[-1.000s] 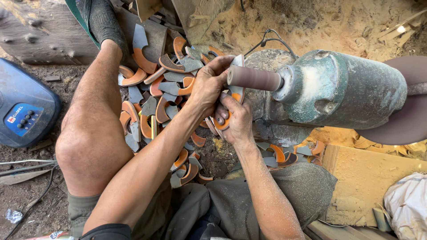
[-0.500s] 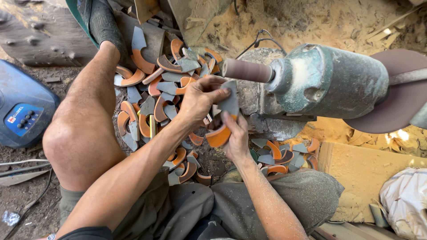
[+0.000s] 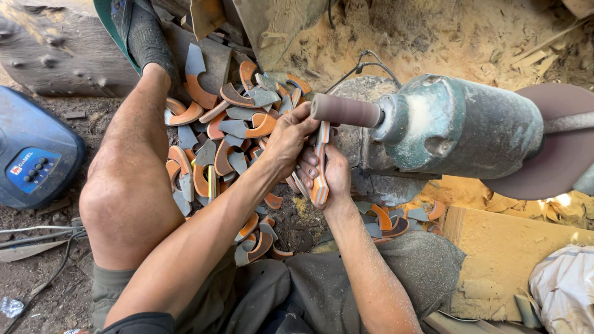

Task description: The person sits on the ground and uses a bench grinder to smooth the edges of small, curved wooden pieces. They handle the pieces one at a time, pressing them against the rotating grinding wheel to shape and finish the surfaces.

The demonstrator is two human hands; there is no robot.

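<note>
A curved piece of orange wood with grey metal layers (image 3: 320, 162) is held by both hands just under the brown cylindrical sanding drum (image 3: 345, 111), and its upper end is seen touching, or almost touching, the drum. The left hand (image 3: 288, 137) is closed around the upper part of the piece, with the fingers curled near the drum. The right hand (image 3: 332, 175) is closed on the lower part, the thumb laid along the piece and its lower end resting against the palm. The drum is carried on the shaft of a dusty grey-green metal motor housing (image 3: 461, 127), and a large round brown sanding disc (image 3: 557, 148) is mounted at the other end of the housing. Below the hands, a heap of similar orange and grey curved pieces (image 3: 216, 142) is spread on the ground between the bare left knee (image 3: 124, 204) and the motor. A blue plastic machine with buttons (image 3: 34, 154) is placed at the left side, well apart from the hands. Yellow sawdust (image 3: 501, 253) is seen on the block under the disc. A white sack (image 3: 566, 287) is lying at the lower right corner.
</note>
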